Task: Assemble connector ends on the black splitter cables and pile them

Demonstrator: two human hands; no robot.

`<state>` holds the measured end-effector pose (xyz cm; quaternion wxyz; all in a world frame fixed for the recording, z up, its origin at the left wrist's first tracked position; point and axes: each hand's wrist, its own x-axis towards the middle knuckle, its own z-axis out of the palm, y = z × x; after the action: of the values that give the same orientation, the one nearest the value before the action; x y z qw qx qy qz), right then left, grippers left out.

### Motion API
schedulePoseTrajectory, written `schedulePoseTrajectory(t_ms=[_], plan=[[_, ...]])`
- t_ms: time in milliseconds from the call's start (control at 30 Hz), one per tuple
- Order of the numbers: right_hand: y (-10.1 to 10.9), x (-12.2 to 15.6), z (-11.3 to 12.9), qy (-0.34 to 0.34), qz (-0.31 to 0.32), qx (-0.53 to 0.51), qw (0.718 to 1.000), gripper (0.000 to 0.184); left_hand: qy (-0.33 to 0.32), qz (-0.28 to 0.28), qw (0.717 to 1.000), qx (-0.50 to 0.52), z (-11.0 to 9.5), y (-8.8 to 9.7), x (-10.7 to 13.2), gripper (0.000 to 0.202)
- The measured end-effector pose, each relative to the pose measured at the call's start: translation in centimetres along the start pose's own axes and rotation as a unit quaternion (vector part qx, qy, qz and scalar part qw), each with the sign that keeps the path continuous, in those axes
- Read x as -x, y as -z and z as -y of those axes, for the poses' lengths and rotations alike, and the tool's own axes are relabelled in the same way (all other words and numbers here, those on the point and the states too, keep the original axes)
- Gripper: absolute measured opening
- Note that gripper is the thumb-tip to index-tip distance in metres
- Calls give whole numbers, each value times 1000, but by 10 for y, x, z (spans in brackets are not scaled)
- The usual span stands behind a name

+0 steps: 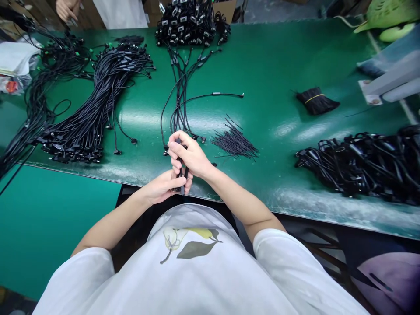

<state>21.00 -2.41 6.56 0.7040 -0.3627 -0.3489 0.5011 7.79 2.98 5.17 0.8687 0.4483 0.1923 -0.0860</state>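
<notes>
My left hand (166,186) and my right hand (188,155) meet at the near edge of the green table (278,74). Both are closed around a small bunch of black cables (179,107) that runs away from me across the table. My right hand grips the bunch from above, my left hand from below, fingers wrapped round it. Just right of my hands lies a loose pile of thin black twist ties (234,142). The cable ends inside my fists are hidden.
A big bundle of black cables (95,105) lies at the left, a heap with connectors (188,22) at the far middle, and tied coils (364,162) at the right. A banded tie bundle (315,100) sits far right. Another person's hand (67,8) shows top left.
</notes>
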Motion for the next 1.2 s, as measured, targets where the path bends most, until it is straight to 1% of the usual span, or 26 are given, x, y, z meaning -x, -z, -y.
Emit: schedulePoseTrajectory(t_ms=[100, 167, 267, 333, 400, 433, 500, 533, 567, 633, 700, 767, 867, 967, 1133, 1200], plan=[[3, 3, 0, 1, 34, 17, 999, 29, 39, 4, 999, 8, 5, -3, 1, 35], [6, 5, -1, 10, 40, 42, 998, 29, 52, 8, 998, 17, 6, -7, 3, 37], [12, 5, -4, 37, 29, 76, 996, 28, 35, -18, 999, 37, 6, -9, 4, 41], [16, 4, -6, 46, 23, 72, 996, 28, 17, -45, 998, 36, 7, -9, 4, 38], [17, 4, -6, 30, 23, 43, 998, 28, 8, -69, 998, 3, 8, -7, 3, 33], [17, 4, -6, 11, 21, 19, 1000, 29, 3, -85, 996, -22, 8, -7, 2, 31], [15, 5, -5, -39, 2, -43, 998, 32, -16, -118, 990, -69, 9, -6, 1, 30], [13, 5, -4, -66, -15, -76, 995, 34, -22, -126, 989, -78, 9, -6, 1, 31], [11, 6, -3, -90, -31, -104, 990, 35, -17, -122, 990, -73, 10, -6, 1, 31], [7, 8, -2, -118, -52, -134, 983, 36, 21, -74, 997, -31, 10, -7, 1, 32], [5, 9, 1, -121, -47, -128, 983, 37, 55, -14, 998, 21, 9, -7, 2, 34], [4, 9, 4, -116, -26, -118, 986, 38, 59, 11, 996, 65, 9, -8, 2, 35], [6, 8, 10, -117, 14, -124, 985, 39, 47, 12, 993, 111, 8, -12, 0, 35], [10, 8, 14, -115, 38, -142, 982, 39, 34, 16, 989, 140, 11, -19, -2, 30], [19, 15, 15, -104, 49, -180, 977, 39, -6, -20, 985, 170, 21, -29, -8, 26], [22, 20, 15, -95, 44, -186, 977, 39, -6, -12, 987, 160, 23, -29, -10, 28]])
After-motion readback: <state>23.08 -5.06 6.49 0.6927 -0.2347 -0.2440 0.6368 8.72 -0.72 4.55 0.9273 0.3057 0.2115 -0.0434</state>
